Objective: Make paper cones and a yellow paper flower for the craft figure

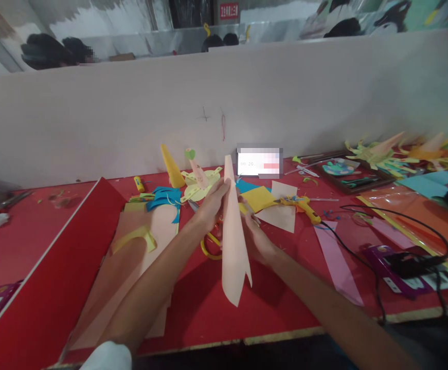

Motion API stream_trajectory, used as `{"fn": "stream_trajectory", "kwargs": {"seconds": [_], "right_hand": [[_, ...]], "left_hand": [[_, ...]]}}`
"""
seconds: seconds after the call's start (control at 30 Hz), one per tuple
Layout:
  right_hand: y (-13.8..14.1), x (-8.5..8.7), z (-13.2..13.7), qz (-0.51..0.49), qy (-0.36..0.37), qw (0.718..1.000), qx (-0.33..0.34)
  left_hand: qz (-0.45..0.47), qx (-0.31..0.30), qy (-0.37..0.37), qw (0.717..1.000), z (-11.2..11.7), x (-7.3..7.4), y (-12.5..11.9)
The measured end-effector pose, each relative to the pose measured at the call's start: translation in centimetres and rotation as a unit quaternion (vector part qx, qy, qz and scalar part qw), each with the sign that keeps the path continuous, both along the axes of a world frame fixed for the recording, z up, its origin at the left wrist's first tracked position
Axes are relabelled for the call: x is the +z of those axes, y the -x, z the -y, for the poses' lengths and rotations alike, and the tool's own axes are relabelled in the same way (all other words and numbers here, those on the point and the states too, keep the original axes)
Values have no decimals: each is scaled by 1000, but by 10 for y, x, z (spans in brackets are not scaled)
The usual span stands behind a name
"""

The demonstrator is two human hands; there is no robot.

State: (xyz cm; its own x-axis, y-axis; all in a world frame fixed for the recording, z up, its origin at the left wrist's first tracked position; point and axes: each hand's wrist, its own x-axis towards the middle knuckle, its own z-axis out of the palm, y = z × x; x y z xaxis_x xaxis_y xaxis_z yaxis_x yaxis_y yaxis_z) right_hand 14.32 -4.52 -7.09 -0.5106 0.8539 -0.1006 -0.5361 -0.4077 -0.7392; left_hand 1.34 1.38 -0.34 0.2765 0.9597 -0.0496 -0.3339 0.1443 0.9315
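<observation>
A pale pink sheet of paper rolled into a tall cone [232, 241] stands between my two hands, its narrow end up and away from me. My left hand [215, 203] is closed on the cone's left side near the top. On the right side, my right hand [255, 231] grips it, its fingers partly hidden behind the paper. The cone's wide lower end hangs loose, with a notch and a pointed flap. Yellow-handled scissors [210, 252] lie on the red table just left of the cone. A yellow glue gun [307, 209] rests to the right.
A red divider panel [54, 277] stands at left beside stacked pale paper sheets [131, 277]. Behind are a yellow paper cone [172, 167], blue paper pieces [164, 198] and a phone [259, 162]. A black cable [349, 254] and pink paper strip [339, 264] lie at right.
</observation>
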Motion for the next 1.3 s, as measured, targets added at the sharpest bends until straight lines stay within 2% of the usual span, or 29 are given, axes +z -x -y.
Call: {"fn": "stream_trajectory", "kwargs": {"seconds": [0.1,0.17,0.27,0.33,0.37,0.43,0.5,0.53,0.6,0.63,0.67,0.7,0.8,0.97,1.07,1.13,1.23,1.3], "right_hand": [[1,-4,-5,5,-53,998,-18],[-3,-2,-11,43,-86,995,-40],[-21,7,-25,148,-149,969,-129],[-42,15,-37,253,-226,922,-188],[-56,18,-44,331,-272,877,-215],[-85,20,-56,512,-331,741,-281],[-113,16,-65,645,-326,609,-327],[-126,12,-67,693,-310,552,-346],[-147,1,-67,772,-269,461,-345],[-155,-6,-66,806,-235,426,-337],[-162,-13,-63,831,-204,404,-323],[-167,-20,-60,850,-176,392,-306],[-174,-35,-51,877,-137,387,-251],[-173,-39,-49,889,-137,388,-203],[-174,-38,-52,880,-118,402,-222],[-176,-37,-54,868,-101,422,-243],[-180,-37,-54,839,-86,458,-280],[-184,-36,-54,823,-82,469,-309]], "left_hand": [[20,18,28,999,-1,14,10],[22,26,35,999,-1,17,17],[55,28,25,998,3,8,24],[88,10,48,995,7,-8,25],[102,1,65,993,10,-17,25],[113,-12,100,988,14,-36,23],[129,-27,129,983,17,-50,20],[142,-32,141,979,19,-55,18],[162,-40,160,973,21,-62,15],[168,-43,164,971,21,-63,14],[173,-46,167,970,22,-63,13],[177,-47,168,969,23,-63,13],[186,-47,171,967,25,-64,15],[198,-64,172,963,25,-73,18],[213,-77,170,959,24,-79,18],[219,-82,171,957,24,-81,18],[210,-83,174,958,25,-79,17],[203,-82,171,961,26,-77,16]]}}
